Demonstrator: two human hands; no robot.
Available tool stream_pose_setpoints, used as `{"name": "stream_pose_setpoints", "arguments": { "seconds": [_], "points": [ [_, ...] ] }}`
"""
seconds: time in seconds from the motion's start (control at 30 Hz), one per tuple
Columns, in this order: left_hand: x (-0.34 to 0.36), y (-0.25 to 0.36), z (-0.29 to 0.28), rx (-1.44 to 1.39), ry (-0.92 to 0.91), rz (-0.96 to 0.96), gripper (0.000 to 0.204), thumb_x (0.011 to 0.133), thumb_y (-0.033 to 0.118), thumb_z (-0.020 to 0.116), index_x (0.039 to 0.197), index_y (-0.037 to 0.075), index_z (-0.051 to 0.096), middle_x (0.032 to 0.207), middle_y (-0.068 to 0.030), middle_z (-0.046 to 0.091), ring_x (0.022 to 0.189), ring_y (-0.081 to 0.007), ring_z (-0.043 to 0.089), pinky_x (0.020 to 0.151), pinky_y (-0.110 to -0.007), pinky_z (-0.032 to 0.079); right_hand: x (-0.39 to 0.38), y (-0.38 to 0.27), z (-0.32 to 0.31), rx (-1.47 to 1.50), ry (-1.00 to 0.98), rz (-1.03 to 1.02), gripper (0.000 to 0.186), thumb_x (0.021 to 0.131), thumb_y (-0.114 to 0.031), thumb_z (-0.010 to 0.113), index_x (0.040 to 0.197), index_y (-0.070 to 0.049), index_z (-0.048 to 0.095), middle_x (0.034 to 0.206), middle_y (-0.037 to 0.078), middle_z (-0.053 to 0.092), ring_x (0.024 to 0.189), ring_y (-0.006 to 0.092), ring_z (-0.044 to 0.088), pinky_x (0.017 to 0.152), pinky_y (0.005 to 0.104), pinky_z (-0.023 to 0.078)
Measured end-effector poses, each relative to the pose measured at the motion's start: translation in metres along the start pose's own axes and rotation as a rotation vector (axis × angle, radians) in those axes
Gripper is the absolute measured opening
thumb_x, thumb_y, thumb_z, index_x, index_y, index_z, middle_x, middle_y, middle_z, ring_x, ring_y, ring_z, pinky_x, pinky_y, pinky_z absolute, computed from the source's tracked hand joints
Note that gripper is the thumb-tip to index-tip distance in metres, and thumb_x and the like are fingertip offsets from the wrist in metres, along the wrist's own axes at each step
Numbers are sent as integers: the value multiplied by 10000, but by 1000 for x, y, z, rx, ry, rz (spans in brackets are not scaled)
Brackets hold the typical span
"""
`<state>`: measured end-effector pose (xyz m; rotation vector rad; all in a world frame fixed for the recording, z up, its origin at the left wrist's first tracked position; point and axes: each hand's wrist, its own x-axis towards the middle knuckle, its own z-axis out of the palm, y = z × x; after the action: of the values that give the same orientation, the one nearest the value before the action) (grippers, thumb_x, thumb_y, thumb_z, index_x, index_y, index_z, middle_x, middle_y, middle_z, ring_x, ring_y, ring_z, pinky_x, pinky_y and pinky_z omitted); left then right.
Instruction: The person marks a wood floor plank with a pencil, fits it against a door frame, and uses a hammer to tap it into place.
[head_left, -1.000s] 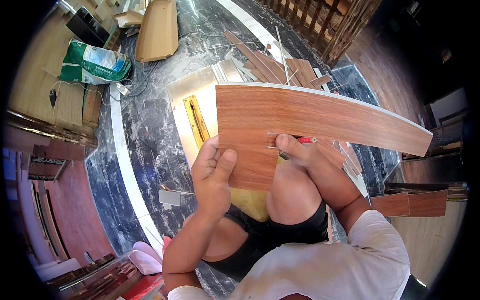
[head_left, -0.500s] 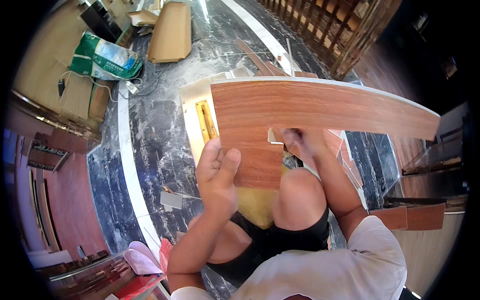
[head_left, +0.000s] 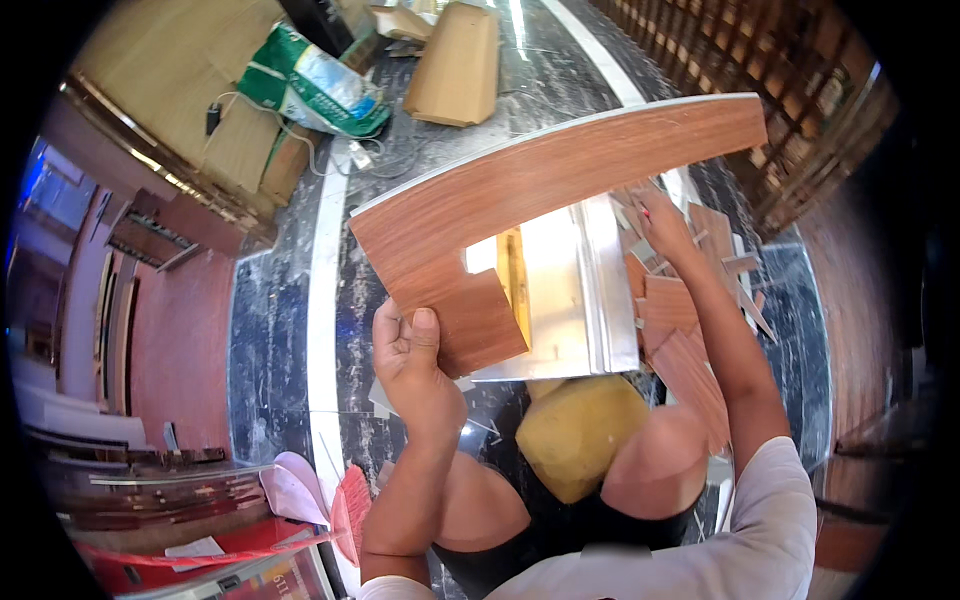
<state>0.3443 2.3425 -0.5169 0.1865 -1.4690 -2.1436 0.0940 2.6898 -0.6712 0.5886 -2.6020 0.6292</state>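
My left hand (head_left: pixel 412 365) grips the lower left corner of a reddish-brown wood-grain floor plank (head_left: pixel 540 180), thumb on its face. The plank is held up, tilted, its long arm reaching up to the right. It is cut to an L shape, with a small notch at the inner corner. Beyond the plank's right side my right hand (head_left: pixel 660 222) is low over the offcuts, its fingers closed around something small with a red spot, too small to name. A shiny metal plate (head_left: pixel 575 325) with a yellow strip (head_left: pixel 516 285) shows behind the plank.
Plank offcuts (head_left: pixel 672 310) lie heaped on the dark marbled floor at right. A yellow rounded object (head_left: pixel 580 440) sits between my knees. Farther off are a green and white bag (head_left: pixel 315 85), a cable and an open cardboard box (head_left: pixel 455 65). A pink broom (head_left: pixel 350 515) is at lower left.
The plank has tilted, its long end swinging up and its body moving left, uncovering the metal plate. My right hand has moved away from beside the notch, up and right to the offcuts.
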Motion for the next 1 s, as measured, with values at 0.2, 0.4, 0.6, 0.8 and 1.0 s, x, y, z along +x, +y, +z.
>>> {"name": "stream_pose_setpoints", "arguments": {
  "seconds": [0.2,0.4,0.6,0.8,1.0],
  "points": [
    [62,-11,-24,4,150,123,369,1031,203,666,1320,0,557,1256,-104,683,1142,-161,638,1037,-321,462,134,30,95,115,-577,129,453,1004,-365,565,1083,68,673,1039,288,711,985,437,679,895,517,503],
    [129,27,-60,112,287,136,296,1042,201,647,1269,23,580,1238,-74,687,1115,-148,637,1021,-313,461,166,36,155,285,-1025,626,586,983,-565,557,886,-4,696,800,146,705,712,271,699,704,434,532],
    [169,107,-77,172,385,85,322,1044,167,633,1302,-11,558,1238,-104,672,1143,-165,624,1020,-346,469,124,53,122,550,-94,359,417,1034,-321,505,1171,31,681,1104,215,725,1095,384,664,926,453,497],
    [101,218,-159,356,699,-207,245,1007,119,649,1204,-23,613,1164,-76,677,1077,-145,616,975,-310,466,-42,-70,-37,107,-475,437,335,1049,-199,488,1264,9,640,1263,199,650,1126,343,633,970,416,489],
    [51,374,-172,505,801,-327,217,954,64,656,1145,-27,608,1061,-73,684,981,-143,638,877,-314,505,-30,-274,-190,213,-864,513,338,1064,-249,494,1210,6,662,1139,173,686,984,305,663,837,398,519]
  ]
}}
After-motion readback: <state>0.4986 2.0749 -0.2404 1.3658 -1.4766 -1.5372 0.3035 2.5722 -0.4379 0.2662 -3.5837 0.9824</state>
